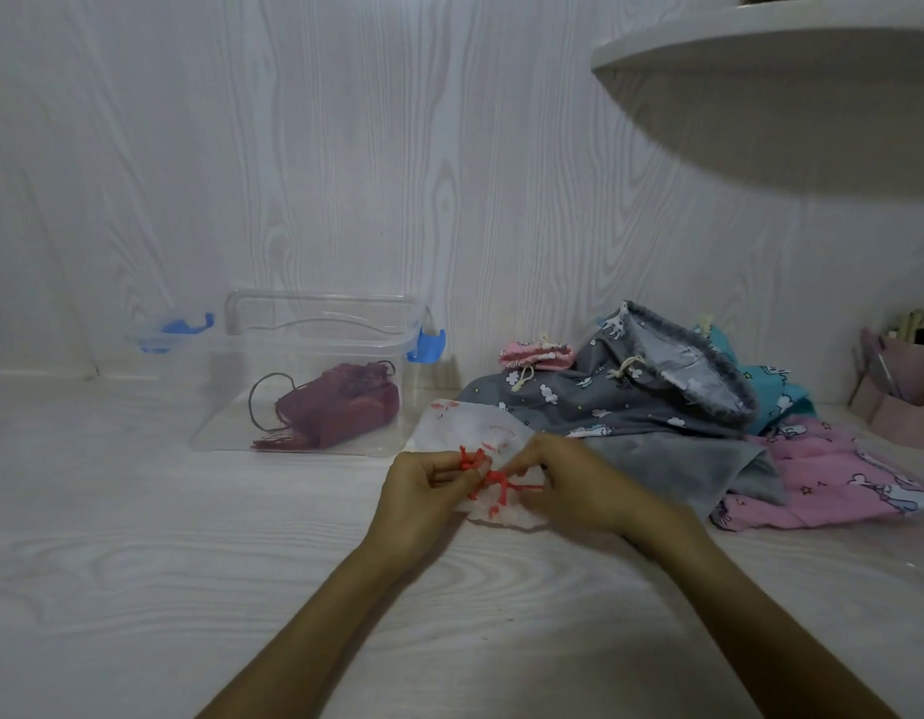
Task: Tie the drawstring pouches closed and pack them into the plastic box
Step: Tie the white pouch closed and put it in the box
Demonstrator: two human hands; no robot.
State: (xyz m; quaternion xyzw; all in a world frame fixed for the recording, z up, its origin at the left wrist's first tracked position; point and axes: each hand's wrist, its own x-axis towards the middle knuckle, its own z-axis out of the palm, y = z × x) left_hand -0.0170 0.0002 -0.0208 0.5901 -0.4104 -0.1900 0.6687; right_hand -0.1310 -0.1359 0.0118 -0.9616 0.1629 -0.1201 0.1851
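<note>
**Presently: knot in progress on white pouch, slip risk**

Left hand (423,490) and right hand (563,485) each pinch the red drawstring (493,477) of the white pouch (475,422), lying on the table (190,563) just beside the plastic box (231,397). One maroon pouch (340,407) is already inside. Risks, as judged: cord slipping from fingertips leaves a loose knot; thin fabric may bunch unevenly. Grey pouch (657,386) awaits in the pile.

hands: 2 — left hand (423,490), right hand (563,485) | plastic box (314,324): 1 | maroon pouch (340,407) in box: 1 | white pouch (475,428): 1 | small pink pouch (537,353): 1 | blue latches (426,345): 2
</note>
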